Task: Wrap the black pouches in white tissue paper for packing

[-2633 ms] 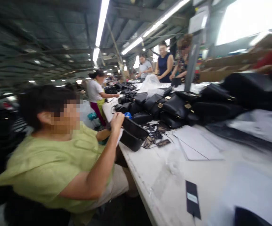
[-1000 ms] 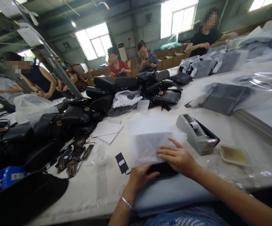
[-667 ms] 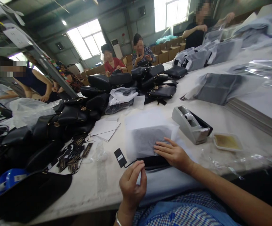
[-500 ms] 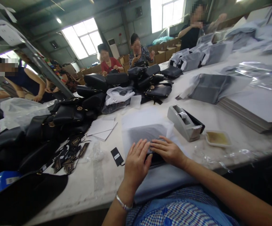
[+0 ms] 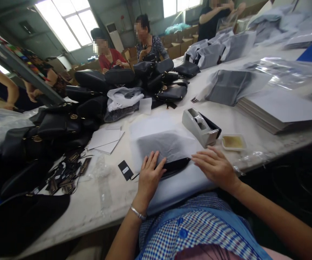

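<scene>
A black bag lies at the table's near edge, mostly covered by translucent white tissue paper. My left hand rests on the covered bag's left side, fingers spread and holding nothing. At the bag's right end is my right hand, fingers stretched out, beside the paper's edge. I cannot tell whether it touches the paper. A black hang tag with a white label lies left of my left hand, its cord running toward the bag. Under the bag, more pale sheeting reaches the table edge.
A grey tape dispenser and a small dish with a yellowish pad stand to the right. Beyond lies a stack of grey boards. Black handbags are heaped left, near loose tags. Several people work across the table.
My right hand has moved right, away from my left hand, uncovering more of the paper and the bag's black edge. The view has shifted slightly.
</scene>
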Available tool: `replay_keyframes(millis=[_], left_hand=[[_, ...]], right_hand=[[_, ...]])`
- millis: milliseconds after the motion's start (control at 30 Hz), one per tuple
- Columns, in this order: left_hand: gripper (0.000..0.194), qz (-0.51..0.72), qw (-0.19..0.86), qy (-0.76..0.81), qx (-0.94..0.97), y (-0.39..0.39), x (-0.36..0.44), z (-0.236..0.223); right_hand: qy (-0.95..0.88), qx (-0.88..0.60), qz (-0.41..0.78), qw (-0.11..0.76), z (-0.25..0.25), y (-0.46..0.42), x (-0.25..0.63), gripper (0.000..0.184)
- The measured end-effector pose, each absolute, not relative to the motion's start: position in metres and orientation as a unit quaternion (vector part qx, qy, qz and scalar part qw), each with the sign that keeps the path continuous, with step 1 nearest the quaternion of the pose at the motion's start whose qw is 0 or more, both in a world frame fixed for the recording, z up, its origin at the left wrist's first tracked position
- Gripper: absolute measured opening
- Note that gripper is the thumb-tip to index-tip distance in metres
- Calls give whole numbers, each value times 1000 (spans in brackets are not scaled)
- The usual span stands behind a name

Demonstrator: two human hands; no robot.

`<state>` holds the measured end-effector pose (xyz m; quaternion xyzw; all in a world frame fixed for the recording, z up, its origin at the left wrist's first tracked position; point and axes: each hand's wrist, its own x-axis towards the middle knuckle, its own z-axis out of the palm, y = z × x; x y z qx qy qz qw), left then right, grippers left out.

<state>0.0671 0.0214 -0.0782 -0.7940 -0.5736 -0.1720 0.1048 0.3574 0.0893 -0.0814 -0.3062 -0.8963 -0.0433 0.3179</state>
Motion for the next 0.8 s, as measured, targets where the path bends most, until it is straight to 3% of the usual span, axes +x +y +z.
replay_keyframes(millis=[300,567,800], left_hand=[[42,-181,83,-581,-789,53,52,-79],[41,-188,67,-585,-786,52,51,-80],[42,-192,24,-586,-787,52,49,-67]], right_hand=[[-940,-210,139,232,-106,51,337,38],[-921,-254,247,164,-95,64,318,12],[-904,-259,321,112,-74,82,310,14]])
